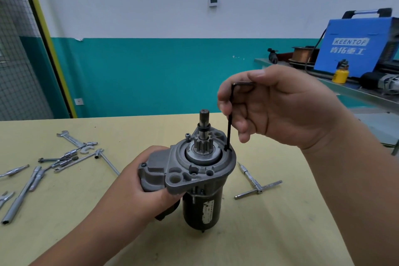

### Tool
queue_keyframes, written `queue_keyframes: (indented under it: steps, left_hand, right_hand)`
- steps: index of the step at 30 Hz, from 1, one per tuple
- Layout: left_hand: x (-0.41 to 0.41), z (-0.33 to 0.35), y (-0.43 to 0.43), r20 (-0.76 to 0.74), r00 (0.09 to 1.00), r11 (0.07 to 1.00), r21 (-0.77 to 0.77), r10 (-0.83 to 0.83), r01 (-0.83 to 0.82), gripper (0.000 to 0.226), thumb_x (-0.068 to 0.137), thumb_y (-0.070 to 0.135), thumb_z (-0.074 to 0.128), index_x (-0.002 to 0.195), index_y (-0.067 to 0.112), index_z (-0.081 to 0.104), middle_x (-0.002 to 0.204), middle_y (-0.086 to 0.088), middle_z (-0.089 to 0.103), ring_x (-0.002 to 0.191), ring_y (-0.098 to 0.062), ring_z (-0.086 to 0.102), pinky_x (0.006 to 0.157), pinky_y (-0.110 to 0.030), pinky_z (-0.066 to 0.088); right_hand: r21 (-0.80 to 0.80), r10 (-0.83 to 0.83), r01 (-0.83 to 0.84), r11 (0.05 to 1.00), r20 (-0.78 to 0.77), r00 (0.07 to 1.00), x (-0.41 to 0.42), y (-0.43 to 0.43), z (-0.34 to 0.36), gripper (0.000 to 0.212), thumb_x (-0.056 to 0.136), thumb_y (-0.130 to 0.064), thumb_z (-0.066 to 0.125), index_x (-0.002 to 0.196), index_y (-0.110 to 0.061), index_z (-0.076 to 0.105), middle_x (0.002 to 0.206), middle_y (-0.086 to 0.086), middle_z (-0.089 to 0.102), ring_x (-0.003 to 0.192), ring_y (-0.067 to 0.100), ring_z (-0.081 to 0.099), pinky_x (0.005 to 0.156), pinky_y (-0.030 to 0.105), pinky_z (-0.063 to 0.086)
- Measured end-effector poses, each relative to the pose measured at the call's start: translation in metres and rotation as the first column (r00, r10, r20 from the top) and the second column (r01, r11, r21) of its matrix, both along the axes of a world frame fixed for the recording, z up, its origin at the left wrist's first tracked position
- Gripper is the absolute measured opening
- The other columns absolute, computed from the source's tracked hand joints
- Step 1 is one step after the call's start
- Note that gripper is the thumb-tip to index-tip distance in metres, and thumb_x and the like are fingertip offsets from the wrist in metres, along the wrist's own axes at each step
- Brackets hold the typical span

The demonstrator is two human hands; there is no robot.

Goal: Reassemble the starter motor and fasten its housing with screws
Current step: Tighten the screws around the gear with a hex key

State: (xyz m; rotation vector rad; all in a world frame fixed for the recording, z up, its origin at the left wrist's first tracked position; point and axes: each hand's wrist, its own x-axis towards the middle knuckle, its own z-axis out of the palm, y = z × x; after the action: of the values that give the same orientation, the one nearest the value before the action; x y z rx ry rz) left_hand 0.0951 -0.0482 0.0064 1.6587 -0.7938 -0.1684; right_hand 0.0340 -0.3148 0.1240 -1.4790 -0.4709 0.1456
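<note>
While the pale yellow wooden tabletop [280, 211] is filling the lower half of the frame, you are standing the starter motor with its black cylindrical body and grey cast-metal housing [200, 181] upright at lower centre. Your left hand [149, 188] is wrapping tightly around the housing's left side. Your right hand [278, 106], right of centre, is pinching a thin black L-shaped hex key [230, 119], its long leg pointing down into a screw hole on the flange. Loose chrome wrenches and socket bars [54, 157] are lying at the left, and a chrome T-handle driver [257, 185] is lying right of the motor.
</note>
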Motion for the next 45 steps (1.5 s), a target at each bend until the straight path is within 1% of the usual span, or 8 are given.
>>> queue_keyframes:
  steps: [9, 14, 17, 23, 28, 32, 38, 45]
  left_hand:
    - [0.000, -0.001, 0.000, -0.016, 1.000, 1.000, -0.006, 0.004, -0.005, 0.051, 0.063, 0.066, 0.083, 0.110, 0.051, 0.069, 0.107, 0.009, 0.078, 0.095, -0.008, 0.073, 0.077, -0.013, 0.057]
    - [0.002, -0.004, 0.001, -0.022, 1.000, 1.000, -0.004, 0.005, -0.005, 0.058, 0.065, 0.071, 0.085, 0.114, 0.044, 0.070, 0.097, 0.004, 0.077, 0.077, -0.007, 0.070, 0.069, -0.018, 0.057]
    - [0.001, -0.003, 0.002, -0.025, 1.000, 1.000, -0.007, 0.001, -0.001, 0.061, 0.064, 0.074, 0.085, 0.116, 0.045, 0.069, 0.101, 0.007, 0.078, 0.085, -0.006, 0.073, 0.074, -0.014, 0.055]
    - [0.001, -0.003, 0.001, -0.046, 0.999, 1.000, 0.005, 0.006, -0.006, 0.063, 0.065, 0.075, 0.086, 0.116, 0.042, 0.069, 0.090, 0.008, 0.076, 0.072, -0.002, 0.067, 0.060, -0.024, 0.055]
    - [0.002, -0.002, 0.001, -0.037, 0.999, 1.000, 0.002, 0.024, -0.024, 0.071, 0.056, 0.084, 0.083, 0.116, 0.050, 0.067, 0.113, 0.009, 0.078, 0.103, -0.007, 0.073, 0.084, -0.031, 0.053]
    - [0.001, -0.002, 0.000, -0.041, 0.999, 1.000, 0.005, 0.031, -0.030, 0.075, 0.050, 0.087, 0.082, 0.115, 0.054, 0.067, 0.114, 0.013, 0.077, 0.104, -0.003, 0.073, 0.085, -0.030, 0.053]
    - [0.000, -0.001, -0.001, -0.033, 0.999, 1.000, 0.002, 0.018, -0.018, 0.076, 0.049, 0.089, 0.082, 0.115, 0.055, 0.067, 0.114, 0.015, 0.077, 0.104, -0.003, 0.073, 0.082, -0.027, 0.055]
    - [0.000, -0.001, 0.000, -0.013, 1.000, 1.000, 0.010, 0.018, -0.018, 0.074, 0.050, 0.088, 0.082, 0.115, 0.054, 0.067, 0.113, 0.013, 0.077, 0.102, -0.004, 0.074, 0.075, -0.023, 0.058]
  right_hand:
    - [0.008, 0.005, -0.006, 1.000, 0.068, 0.998, -0.002, 0.002, -0.003, 0.028, 0.087, -0.039, 0.072, 0.097, -0.012, 0.073, 0.093, 0.012, 0.062, 0.064, 0.018, 0.059, 0.058, 0.032, 0.059]
    - [-0.097, -0.245, 0.274, 0.957, 0.241, 0.939, 0.000, 0.016, -0.001, 0.026, 0.098, -0.028, 0.055, 0.077, -0.016, 0.064, 0.069, 0.008, 0.059, 0.040, 0.015, 0.039, 0.038, 0.022, 0.036]
    - [-0.123, -0.361, 0.415, 0.901, 0.318, 0.877, 0.001, 0.024, -0.002, 0.032, 0.104, -0.027, 0.050, 0.085, -0.018, 0.074, 0.057, 0.008, 0.051, 0.037, 0.017, 0.026, 0.037, 0.020, 0.023]
    - [-0.190, -0.464, 0.573, 0.797, 0.414, 0.783, -0.002, 0.033, 0.000, 0.034, 0.107, -0.024, 0.044, 0.120, -0.031, 0.075, 0.050, 0.006, 0.051, 0.037, 0.018, 0.029, 0.038, 0.022, 0.028]
    - [-0.102, -0.466, 0.507, 0.856, 0.273, 0.842, -0.004, 0.025, 0.002, 0.042, 0.104, -0.012, 0.041, 0.121, -0.027, 0.077, 0.047, 0.008, 0.045, 0.034, 0.019, 0.025, 0.038, 0.020, 0.025]
    - [-0.055, -0.492, 0.502, 0.863, 0.128, 0.861, 0.000, 0.018, 0.001, 0.049, 0.101, -0.004, 0.036, 0.112, -0.020, 0.081, 0.049, 0.008, 0.044, 0.034, 0.018, 0.024, 0.038, 0.021, 0.022]
    - [-0.056, -0.321, 0.327, 0.943, 0.100, 0.942, 0.003, 0.024, -0.002, 0.033, 0.106, -0.025, 0.046, 0.102, -0.020, 0.078, 0.064, 0.005, 0.056, 0.040, 0.014, 0.039, 0.038, 0.022, 0.036]
    - [0.090, -0.169, 0.167, 0.982, 0.019, 0.985, 0.007, 0.013, -0.008, 0.025, 0.099, -0.017, 0.052, 0.116, -0.010, 0.069, 0.070, 0.007, 0.063, 0.041, 0.010, 0.049, 0.039, 0.021, 0.044]
